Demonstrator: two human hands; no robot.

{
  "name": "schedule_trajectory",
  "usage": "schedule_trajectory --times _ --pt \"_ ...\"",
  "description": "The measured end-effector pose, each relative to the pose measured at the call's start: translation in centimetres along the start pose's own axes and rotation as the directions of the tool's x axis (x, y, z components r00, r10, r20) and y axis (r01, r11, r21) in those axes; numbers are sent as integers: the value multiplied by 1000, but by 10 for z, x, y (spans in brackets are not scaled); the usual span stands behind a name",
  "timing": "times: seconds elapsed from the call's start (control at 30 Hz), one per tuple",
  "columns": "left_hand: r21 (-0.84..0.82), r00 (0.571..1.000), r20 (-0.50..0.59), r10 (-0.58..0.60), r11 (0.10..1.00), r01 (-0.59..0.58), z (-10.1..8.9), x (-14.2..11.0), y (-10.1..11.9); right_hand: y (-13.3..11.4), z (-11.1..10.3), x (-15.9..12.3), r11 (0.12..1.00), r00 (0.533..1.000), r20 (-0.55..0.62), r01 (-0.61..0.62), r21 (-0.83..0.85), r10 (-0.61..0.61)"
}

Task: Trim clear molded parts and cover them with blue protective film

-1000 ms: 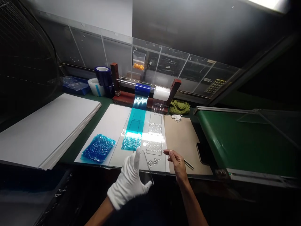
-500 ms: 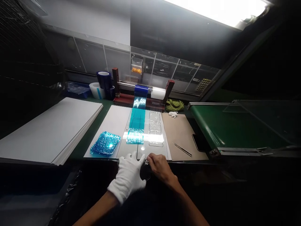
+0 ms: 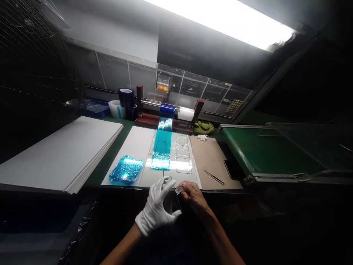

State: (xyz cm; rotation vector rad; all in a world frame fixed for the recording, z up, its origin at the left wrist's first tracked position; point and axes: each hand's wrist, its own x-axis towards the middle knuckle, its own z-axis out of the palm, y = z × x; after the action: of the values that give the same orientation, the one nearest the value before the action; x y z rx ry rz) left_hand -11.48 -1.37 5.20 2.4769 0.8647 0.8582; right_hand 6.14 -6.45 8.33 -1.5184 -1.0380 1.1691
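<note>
Head view: a small clear film piece (image 3: 179, 190) is pinched in the bare right hand (image 3: 194, 197), just above a clear rectangular plate (image 3: 177, 206) held edge-on by the partly closed, white-gloved left hand (image 3: 157, 209), both before the green-topped workbench (image 3: 95, 176).

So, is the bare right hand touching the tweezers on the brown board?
Apart. The head view shows bare brown board between the right hand and the tweezers.

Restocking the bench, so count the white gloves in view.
2: one worn on the left hand, one crumpled glove at the far edge of the tan sheet. More could be hidden.
</note>
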Motion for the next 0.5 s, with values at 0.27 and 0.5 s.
schedule_trajectory --times 0.27,0.5 --pt "331 941 252 -226 934 135 -16 28 35 -11 19 -1 453 973 -74 33 -891 -217" --pt "-59 983 181 -31 997 43 -3 4 7 -5 -7 -1 991 989 121 -67 -116 81"
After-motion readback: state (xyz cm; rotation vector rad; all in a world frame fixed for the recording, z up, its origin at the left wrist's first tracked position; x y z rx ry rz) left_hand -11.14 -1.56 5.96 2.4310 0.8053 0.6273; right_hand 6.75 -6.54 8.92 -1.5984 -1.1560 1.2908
